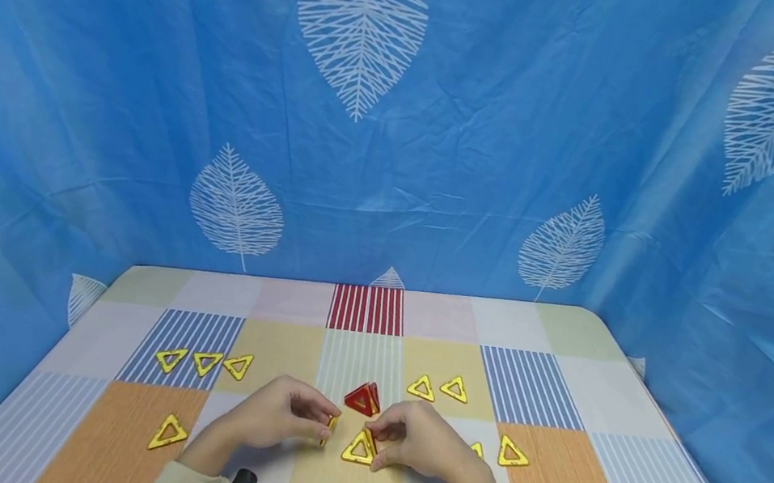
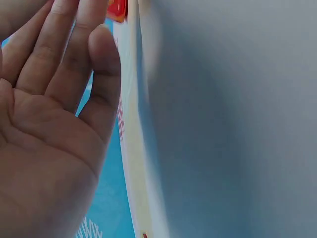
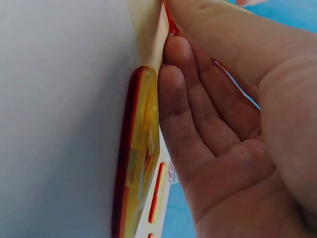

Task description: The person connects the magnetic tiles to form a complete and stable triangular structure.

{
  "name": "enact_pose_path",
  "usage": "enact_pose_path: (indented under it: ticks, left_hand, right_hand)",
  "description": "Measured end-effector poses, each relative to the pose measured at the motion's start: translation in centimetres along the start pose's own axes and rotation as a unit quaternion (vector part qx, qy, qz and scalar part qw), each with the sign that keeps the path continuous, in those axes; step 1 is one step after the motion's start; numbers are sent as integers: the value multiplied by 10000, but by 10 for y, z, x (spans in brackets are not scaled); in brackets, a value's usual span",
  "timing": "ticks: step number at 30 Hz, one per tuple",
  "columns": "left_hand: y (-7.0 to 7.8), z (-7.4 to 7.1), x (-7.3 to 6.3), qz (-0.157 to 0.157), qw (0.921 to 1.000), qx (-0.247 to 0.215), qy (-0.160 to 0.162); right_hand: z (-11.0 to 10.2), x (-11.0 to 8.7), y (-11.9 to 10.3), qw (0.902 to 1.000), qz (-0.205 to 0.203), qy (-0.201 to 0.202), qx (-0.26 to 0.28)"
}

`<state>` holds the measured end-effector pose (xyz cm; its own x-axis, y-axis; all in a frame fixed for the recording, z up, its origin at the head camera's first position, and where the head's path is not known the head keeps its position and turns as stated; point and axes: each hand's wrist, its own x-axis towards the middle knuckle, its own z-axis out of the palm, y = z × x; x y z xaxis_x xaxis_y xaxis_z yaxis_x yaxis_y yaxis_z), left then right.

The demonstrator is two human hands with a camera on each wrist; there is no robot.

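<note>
In the head view my left hand [image 1: 279,417] pinches a yellow triangular tile [image 1: 330,430] on edge between thumb and fingers. To the right, my right hand [image 1: 421,440] pinches a red-sided triangular tile [image 1: 371,442], tilted up along the side of a yellow triangular tile [image 1: 347,455]. Just beyond the hands stands a small red pyramid of triangular tiles [image 1: 361,398]. The left wrist view shows the left palm [image 2: 44,144] and a bit of a red piece [image 2: 117,9] past the fingers. In the right wrist view, the right fingers [image 3: 181,109] curl near the tabletop.
Three yellow triangles [image 1: 205,363] lie in a row at the far left, and another [image 1: 160,435] lies nearer. Two more yellow triangles [image 1: 429,395] lie beyond the right hand. One triangle [image 1: 503,459] lies right of it, beside another partly hidden. A blue curtain [image 1: 442,159] hangs behind the table.
</note>
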<state>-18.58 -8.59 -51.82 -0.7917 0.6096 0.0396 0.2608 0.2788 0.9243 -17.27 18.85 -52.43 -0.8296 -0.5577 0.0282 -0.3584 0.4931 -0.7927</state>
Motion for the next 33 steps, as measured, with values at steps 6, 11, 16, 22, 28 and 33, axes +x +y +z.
enact_pose_path:
  ticks: [6, 11, 16, 22, 28, 33]
  left_hand:
    - [4, 9, 9, -18, 9997, 156, -160]
    - [8, 15, 15, -48, 9981, 567, -243]
    - [9, 21, 20, -62, 9971, 737, -189]
    - [8, 25, 21, -116, 9980, 610, -99]
    - [9, 25, 19, -43, 9983, 565, -123]
    - [9, 25, 20, -5, 9982, 585, -160]
  right_hand:
    - [1, 1, 1, 9998, -132, 5, -170]
    - [1, 2, 0, 9995, -245, -21, -209]
    - [1, 3, -1, 9994, -227, -69, -234]
    - [2, 2, -4, 9998, -144, -115, -46]
    - [2, 1, -5, 9999, -131, -89, 33]
    - [2, -1, -5, 9998, -138, -102, -68]
